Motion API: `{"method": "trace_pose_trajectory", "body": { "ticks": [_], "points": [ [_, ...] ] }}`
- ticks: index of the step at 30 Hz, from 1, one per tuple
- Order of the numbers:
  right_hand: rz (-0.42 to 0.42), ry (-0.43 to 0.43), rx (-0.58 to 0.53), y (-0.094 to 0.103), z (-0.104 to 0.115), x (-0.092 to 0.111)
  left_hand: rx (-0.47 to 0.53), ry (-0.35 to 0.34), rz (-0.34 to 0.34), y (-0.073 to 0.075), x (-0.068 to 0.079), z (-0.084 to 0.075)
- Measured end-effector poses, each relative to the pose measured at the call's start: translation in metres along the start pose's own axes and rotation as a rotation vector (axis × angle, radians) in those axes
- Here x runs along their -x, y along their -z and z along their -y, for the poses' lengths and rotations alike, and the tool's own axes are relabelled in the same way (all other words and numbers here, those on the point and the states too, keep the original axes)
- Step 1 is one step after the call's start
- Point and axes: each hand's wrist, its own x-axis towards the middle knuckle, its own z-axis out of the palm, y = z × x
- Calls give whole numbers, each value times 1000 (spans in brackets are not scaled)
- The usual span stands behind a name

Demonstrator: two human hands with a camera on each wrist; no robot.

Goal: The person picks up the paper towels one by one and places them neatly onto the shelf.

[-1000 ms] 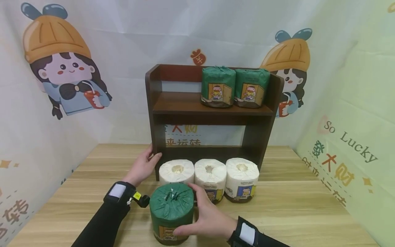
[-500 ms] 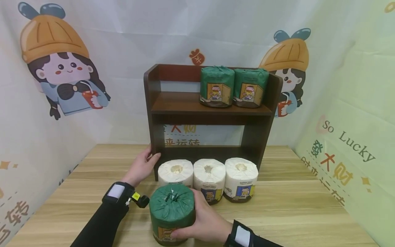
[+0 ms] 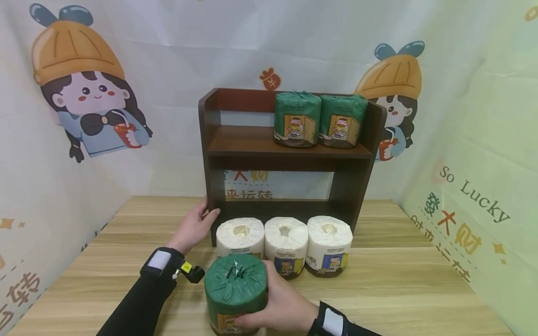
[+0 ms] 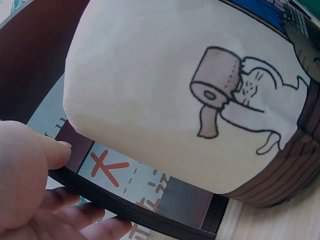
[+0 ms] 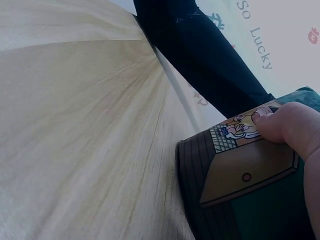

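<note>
My right hand (image 3: 290, 305) grips a green-wrapped toilet roll (image 3: 236, 284) near the front of the table, thumb on its printed front and fingers behind its right side. The right wrist view shows the thumb (image 5: 290, 127) pressed on the printed picture, with the roll's dark base close to the wooden surface. At the left side panel of a dark brown two-tier shelf (image 3: 290, 162), my left hand (image 3: 193, 227) holds the panel's edge. In the left wrist view, thumb and fingers lie on opposite sides of that panel, beside a white toilet roll (image 4: 150, 90).
White toilet rolls (image 3: 286, 233) stand three in a row before the shelf's lower tier. Two green toilet rolls (image 3: 296, 116) stand side by side on the upper tier, toward the right. The wooden table (image 3: 399, 266) reaches back to a printed cloth backdrop (image 3: 176, 116).
My right hand has closed from a looser reach into a grip round the green roll, which has shifted slightly toward me. The left hand keeps its hold on the shelf panel.
</note>
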Motion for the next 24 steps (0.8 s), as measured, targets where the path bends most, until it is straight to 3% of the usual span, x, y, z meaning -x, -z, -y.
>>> {"method": "trace_pose_trajectory", "body": {
  "ticks": [14, 24],
  "points": [
    [-45, 27, 42, 1, 5, 1, 18, -17, -2, -1, -1, 1],
    [-117, 114, 24, 14, 19, 2, -4, 2, 3, 0, 1, -2]
  ]
}}
